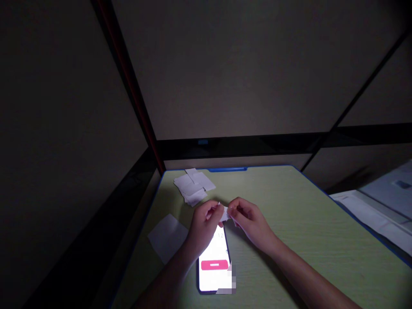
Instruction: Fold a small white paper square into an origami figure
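Note:
Both of my hands meet over the middle of a pale green table [305, 227] and pinch one small folded piece of white paper [224, 213] between them. My left hand [202, 227] grips its left end and my right hand [249, 222] grips its right end. Just below the hands a phone [214, 266] lies flat with its screen lit white and a pink bar across it; my left hand covers its top left corner.
A small heap of folded white papers [193, 186] lies near the table's far left corner. A flat white sheet [167, 237] rests at the left edge. Dark walls and black frame bars surround the table. Pale bedding [383, 210] lies at the right.

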`<action>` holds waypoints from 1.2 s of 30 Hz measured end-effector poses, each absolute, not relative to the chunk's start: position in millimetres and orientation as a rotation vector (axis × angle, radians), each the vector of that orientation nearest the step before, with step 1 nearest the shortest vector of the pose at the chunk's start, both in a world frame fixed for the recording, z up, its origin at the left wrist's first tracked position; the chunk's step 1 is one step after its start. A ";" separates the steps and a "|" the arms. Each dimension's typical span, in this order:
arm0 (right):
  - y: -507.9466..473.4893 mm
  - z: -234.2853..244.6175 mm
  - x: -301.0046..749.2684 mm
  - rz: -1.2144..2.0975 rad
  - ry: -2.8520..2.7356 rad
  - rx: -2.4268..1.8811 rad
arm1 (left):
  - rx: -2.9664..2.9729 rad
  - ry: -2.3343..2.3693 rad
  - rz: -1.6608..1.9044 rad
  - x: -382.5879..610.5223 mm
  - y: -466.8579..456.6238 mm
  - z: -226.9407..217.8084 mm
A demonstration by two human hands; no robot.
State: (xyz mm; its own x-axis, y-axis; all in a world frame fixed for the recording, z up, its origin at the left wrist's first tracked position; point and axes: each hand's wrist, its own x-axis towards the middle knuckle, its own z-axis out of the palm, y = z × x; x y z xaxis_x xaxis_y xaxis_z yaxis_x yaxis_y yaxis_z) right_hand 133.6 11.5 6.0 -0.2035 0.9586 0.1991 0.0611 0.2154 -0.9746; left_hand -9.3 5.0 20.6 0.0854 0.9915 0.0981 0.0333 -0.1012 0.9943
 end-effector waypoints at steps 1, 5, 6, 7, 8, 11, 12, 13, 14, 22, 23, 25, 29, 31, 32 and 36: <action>11.7 5.7 134.0 1.147 -1.503 -1.011 | 1.356 1.110 1.200 -9.8 4.3 20.8; 11.6 6.0 134.6 1.153 -1.500 -1.012 | 1.366 1.108 1.200 -10.6 3.6 19.0; 11.3 6.6 134.5 1.153 -1.501 -1.011 | 1.368 1.114 1.196 -10.5 4.0 18.1; 11.0 7.2 134.4 1.152 -1.503 -1.009 | 1.372 1.121 1.194 -10.3 4.4 17.1; 10.7 7.8 134.3 1.151 -1.506 -1.005 | 1.375 1.127 1.193 -10.1 4.9 16.3; 10.1 8.7 134.1 1.168 -1.515 -0.992 | 1.369 1.142 1.205 -9.7 5.9 14.7; 10.0 8.7 134.2 1.174 -1.515 -0.990 | 1.367 1.145 1.205 -9.6 6.1 14.6; 10.0 8.6 134.3 1.176 -1.514 -0.991 | 1.368 1.145 1.203 -9.6 6.1 14.6; 10.1 8.4 134.4 1.174 -1.513 -0.994 | 1.371 1.145 1.198 -9.6 6.1 14.8; 11.5 6.6 133.6 1.191 -1.479 -0.988 | 1.416 1.123 1.179 -9.4 5.2 13.6; 11.7 6.7 133.4 1.189 -1.465 -0.979 | 1.435 1.112 1.174 -9.2 5.0 13.2; 11.8 7.2 133.2 1.186 -1.451 -0.963 | 1.474 1.097 1.163 -8.9 4.5 12.4; 11.4 8.8 133.6 1.188 -1.473 -0.966 | 1.501 1.100 1.144 -9.5 4.3 10.9; 11.2 9.1 133.8 1.183 -1.472 -0.968 | 1.519 1.091 1.141 -10.4 4.5 10.4; 11.1 9.1 133.8 1.178 -1.469 -0.967 | 1.528 1.089 1.140 -10.8 4.6 10.4; 11.2 7.9 133.6 1.161 -1.452 -0.982 | 1.545 1.091 1.130 -11.2 4.3 12.4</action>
State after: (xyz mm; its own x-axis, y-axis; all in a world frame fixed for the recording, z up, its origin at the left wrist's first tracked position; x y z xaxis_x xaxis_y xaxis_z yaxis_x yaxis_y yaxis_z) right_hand 133.6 11.2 7.9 -0.1782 0.9620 0.2067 0.0100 0.2118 -0.9773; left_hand -11.2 4.3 12.4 0.1907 0.9663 0.1729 0.1389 -0.2009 0.9697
